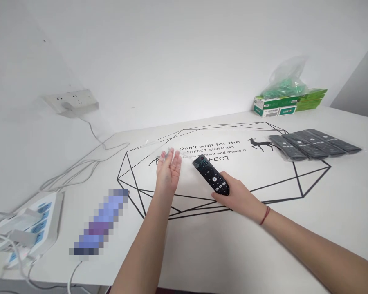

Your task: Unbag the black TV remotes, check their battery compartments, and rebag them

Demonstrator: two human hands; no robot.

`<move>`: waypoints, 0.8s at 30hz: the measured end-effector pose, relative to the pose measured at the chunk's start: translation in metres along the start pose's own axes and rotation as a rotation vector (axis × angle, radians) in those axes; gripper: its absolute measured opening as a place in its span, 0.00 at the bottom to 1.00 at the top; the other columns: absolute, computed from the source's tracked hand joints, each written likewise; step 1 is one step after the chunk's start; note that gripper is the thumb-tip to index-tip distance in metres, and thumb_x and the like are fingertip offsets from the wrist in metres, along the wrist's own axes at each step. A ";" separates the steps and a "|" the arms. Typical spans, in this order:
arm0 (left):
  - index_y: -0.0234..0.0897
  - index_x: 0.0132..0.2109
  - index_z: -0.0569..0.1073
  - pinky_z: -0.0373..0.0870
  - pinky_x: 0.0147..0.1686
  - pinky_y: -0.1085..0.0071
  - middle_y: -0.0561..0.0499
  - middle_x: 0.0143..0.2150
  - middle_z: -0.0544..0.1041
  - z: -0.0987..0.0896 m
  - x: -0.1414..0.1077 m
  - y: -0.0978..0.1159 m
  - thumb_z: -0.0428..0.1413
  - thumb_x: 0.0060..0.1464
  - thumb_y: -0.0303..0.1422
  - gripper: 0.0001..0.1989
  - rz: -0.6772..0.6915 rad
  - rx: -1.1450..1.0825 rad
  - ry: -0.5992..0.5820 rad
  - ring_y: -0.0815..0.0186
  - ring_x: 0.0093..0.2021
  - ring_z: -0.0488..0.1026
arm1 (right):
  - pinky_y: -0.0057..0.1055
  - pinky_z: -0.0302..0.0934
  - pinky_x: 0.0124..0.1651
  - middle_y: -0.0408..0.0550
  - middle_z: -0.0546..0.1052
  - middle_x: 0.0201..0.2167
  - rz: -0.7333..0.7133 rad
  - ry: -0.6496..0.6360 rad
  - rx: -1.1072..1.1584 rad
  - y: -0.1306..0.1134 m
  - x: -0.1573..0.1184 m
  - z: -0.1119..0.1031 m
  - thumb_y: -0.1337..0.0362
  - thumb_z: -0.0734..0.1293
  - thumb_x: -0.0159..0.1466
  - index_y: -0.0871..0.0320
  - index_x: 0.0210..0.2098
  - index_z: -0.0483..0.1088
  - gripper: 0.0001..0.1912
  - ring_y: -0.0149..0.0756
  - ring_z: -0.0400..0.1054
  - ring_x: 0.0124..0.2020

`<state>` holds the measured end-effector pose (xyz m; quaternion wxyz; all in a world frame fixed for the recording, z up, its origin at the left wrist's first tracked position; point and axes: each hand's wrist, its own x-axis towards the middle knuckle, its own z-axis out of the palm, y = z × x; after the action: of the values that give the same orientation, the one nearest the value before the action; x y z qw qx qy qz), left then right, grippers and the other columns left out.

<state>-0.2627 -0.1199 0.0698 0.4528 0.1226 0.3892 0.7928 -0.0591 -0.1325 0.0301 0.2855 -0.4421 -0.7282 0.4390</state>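
My right hand (241, 196) is closed around the lower end of a black remote control (207, 171), its buttons facing up and its top end tilted toward the upper left. To the left, my left hand (168, 171) is raised with the palm turned inward and the fingers slightly curled. A thin clear plastic bag (151, 148) is at its fingertips and trails off to the left; its outline is hard to make out. A gap separates the remote from the left hand.
Several bagged remotes (313, 145) lie in a row at the right. Behind them, green-and-white boxes (276, 105) carry a plastic bag with green contents (286, 83). At left are a blurred-out phone-like device (99, 224), a power strip (37, 224), cables (79, 167) and a wall socket (72, 101).
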 end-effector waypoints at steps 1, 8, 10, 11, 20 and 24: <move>0.42 0.50 0.62 0.73 0.47 0.77 0.48 0.51 0.76 0.000 0.000 0.000 0.57 0.55 0.23 0.18 0.001 0.008 0.003 0.69 0.47 0.76 | 0.29 0.54 0.27 0.39 0.69 0.24 -0.006 -0.006 -0.007 -0.001 -0.001 0.000 0.62 0.66 0.53 0.53 0.34 0.62 0.10 0.35 0.62 0.26; 0.43 0.49 0.62 0.74 0.47 0.75 0.49 0.52 0.75 0.000 -0.001 -0.002 0.57 0.55 0.24 0.18 0.013 0.020 0.011 0.69 0.48 0.76 | 0.29 0.53 0.28 0.39 0.68 0.24 -0.036 -0.028 -0.049 -0.004 -0.003 0.001 0.62 0.65 0.54 0.52 0.35 0.60 0.10 0.35 0.62 0.25; 0.43 0.48 0.61 0.74 0.47 0.75 0.49 0.52 0.75 -0.001 -0.001 -0.003 0.56 0.55 0.24 0.17 0.009 0.020 0.010 0.69 0.48 0.76 | 0.29 0.54 0.28 0.40 0.69 0.25 -0.031 -0.027 -0.060 -0.004 -0.004 0.001 0.63 0.65 0.54 0.52 0.35 0.60 0.10 0.35 0.62 0.25; 0.43 0.48 0.61 0.74 0.46 0.75 0.49 0.52 0.75 -0.001 -0.002 -0.003 0.56 0.56 0.24 0.17 0.007 0.021 0.010 0.69 0.47 0.76 | 0.29 0.54 0.28 0.40 0.69 0.25 -0.028 -0.026 -0.064 -0.004 -0.004 0.002 0.63 0.65 0.54 0.52 0.35 0.60 0.10 0.35 0.62 0.25; 0.45 0.53 0.58 0.73 0.48 0.70 0.48 0.54 0.74 0.010 -0.017 -0.010 0.57 0.55 0.24 0.22 -0.008 0.099 -0.150 0.66 0.49 0.75 | 0.30 0.56 0.30 0.41 0.70 0.27 -0.065 0.014 -0.108 -0.003 -0.002 0.003 0.64 0.64 0.54 0.53 0.33 0.60 0.08 0.35 0.63 0.28; 0.44 0.53 0.60 0.73 0.47 0.68 0.46 0.55 0.73 0.011 -0.023 -0.018 0.58 0.53 0.25 0.23 -0.043 0.197 -0.271 0.64 0.49 0.75 | 0.31 0.57 0.32 0.42 0.70 0.29 -0.069 0.033 -0.088 -0.003 0.000 0.002 0.65 0.65 0.53 0.54 0.34 0.61 0.10 0.35 0.64 0.29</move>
<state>-0.2322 -0.1278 0.0679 0.5040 0.2639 0.4028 0.7170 -0.0621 -0.1343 0.0314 0.2926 -0.4361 -0.7569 0.3890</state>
